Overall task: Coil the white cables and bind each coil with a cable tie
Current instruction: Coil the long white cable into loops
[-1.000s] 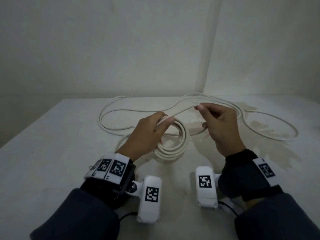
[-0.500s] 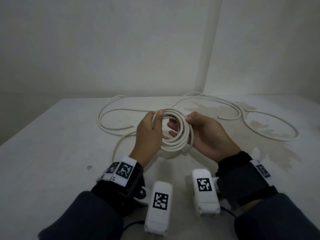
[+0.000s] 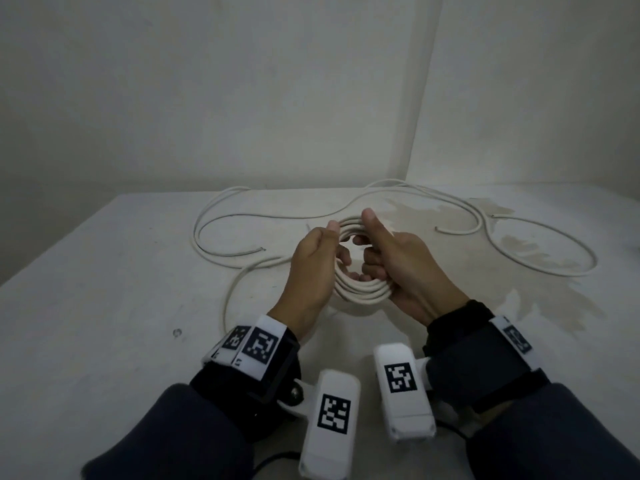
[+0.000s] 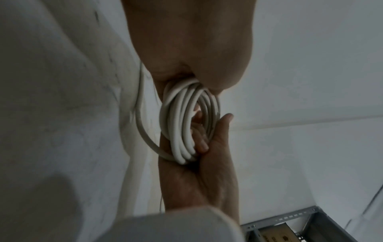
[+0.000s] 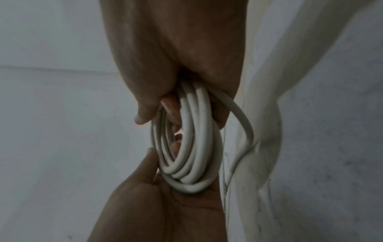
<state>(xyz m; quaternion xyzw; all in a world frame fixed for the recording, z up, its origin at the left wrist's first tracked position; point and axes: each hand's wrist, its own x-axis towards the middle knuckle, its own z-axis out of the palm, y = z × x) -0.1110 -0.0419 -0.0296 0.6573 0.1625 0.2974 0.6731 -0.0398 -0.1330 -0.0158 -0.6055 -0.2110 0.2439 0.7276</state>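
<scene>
A coil of white cable [image 3: 360, 291] with several turns is held upright above the table between both hands. My left hand [image 3: 313, 258] grips its left side, fingers curled through the loop. My right hand [image 3: 394, 258] grips its right side, thumb up over the top. The left wrist view shows the coil [image 4: 184, 124] in the left palm, with the right hand [image 4: 199, 176] below it. In the right wrist view the coil [image 5: 192, 147] hangs from the right hand, the left hand [image 5: 165, 204] under it. A loose tail [image 3: 239, 282] runs from the coil down onto the table. No cable tie is visible.
More loose white cable [image 3: 214, 233] lies in curves on the white table [image 3: 104, 306] behind and left of the hands, and another cable [image 3: 540, 244] loops at the right over a stained patch. Walls meet in a corner behind. A metal shelf frame [image 4: 311, 219] shows in the left wrist view.
The right hand stopped feeding cable and came in to grip the coil's right side. Both hands now hold the coil closer together and turned more upright.
</scene>
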